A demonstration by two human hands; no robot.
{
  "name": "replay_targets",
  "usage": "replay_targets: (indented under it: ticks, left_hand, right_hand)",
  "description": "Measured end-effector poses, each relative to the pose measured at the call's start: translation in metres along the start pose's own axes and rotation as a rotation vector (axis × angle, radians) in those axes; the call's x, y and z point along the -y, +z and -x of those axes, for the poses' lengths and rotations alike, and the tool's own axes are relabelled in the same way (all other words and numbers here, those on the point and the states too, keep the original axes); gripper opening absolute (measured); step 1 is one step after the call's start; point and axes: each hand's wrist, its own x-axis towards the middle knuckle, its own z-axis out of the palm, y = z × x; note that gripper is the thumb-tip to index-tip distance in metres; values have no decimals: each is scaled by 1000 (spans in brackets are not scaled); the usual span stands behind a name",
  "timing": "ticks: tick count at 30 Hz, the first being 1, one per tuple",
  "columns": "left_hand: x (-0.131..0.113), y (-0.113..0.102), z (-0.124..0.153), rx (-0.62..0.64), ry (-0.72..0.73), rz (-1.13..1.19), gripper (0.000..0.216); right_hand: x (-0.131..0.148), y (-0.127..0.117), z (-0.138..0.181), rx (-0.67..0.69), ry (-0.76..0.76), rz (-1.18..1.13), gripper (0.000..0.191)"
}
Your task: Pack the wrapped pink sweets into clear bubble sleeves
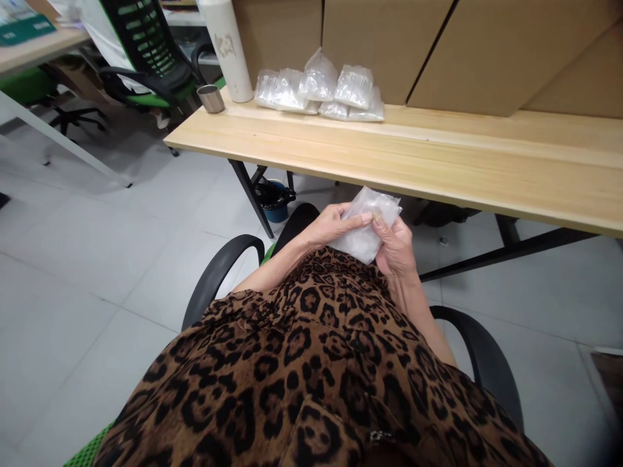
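Between my two hands, just above my lap and in front of the table's edge, is a clear plastic bag with whitish contents that I cannot make out. My left hand is closed on its left side, the thumb lying over the top. On the right side my right hand grips the same bag, its thumb close to the left thumb. The fingers under the bag are partly hidden. Several similar clear plastic bags lie in a pile on the wooden table ahead.
Large cardboard boxes stand along the back of the table. A white bottle and a metal cup are at its left end. Chair armrests flank me. Below the table sits a blue bin. Another chair stands at the upper left.
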Motion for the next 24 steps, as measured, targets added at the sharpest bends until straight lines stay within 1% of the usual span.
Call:
replay_targets:
  ticks: [3,5,7,10,13,15,16,18,20,21,24]
  left_hand:
    - [0,-1,5,48,43,-19,56]
    - [1,-5,8,42,76,-18,61]
    - [4,-10,10,40,80,-46,65]
    - [8,-19,10,121,86,-182,58]
    - [3,-25,9,215,168,-412,49]
    - [-5,-27,8,281,181,-505,46]
    - [-9,-27,8,314,161,-504,49]
    - [-14,-27,9,358,96,-429,55]
    - [-14,-26,10,334,37,-299,57]
    - [-12,-25,11,289,26,-230,56]
    - [0,-19,13,82,58,-92,56]
  right_hand:
    - [-2,1,-1,-87,-46,-58,54]
    - [-3,0,-2,-143,-86,-85,51]
    - [-3,-2,-4,-190,-133,-104,50]
    - [-1,-4,-6,-240,-175,-124,51]
    - [1,-4,-4,-258,-170,-130,51]
    - [1,-4,-3,-249,-145,-137,48]
    - [1,-4,-2,-240,-123,-141,47]
    - [-1,-6,-2,-232,-85,-141,47]
    - [-3,-9,-5,-247,-86,-130,49]
    - [-3,-10,-6,-254,-103,-118,50]
    - [-5,-14,-9,-244,-166,-70,50]
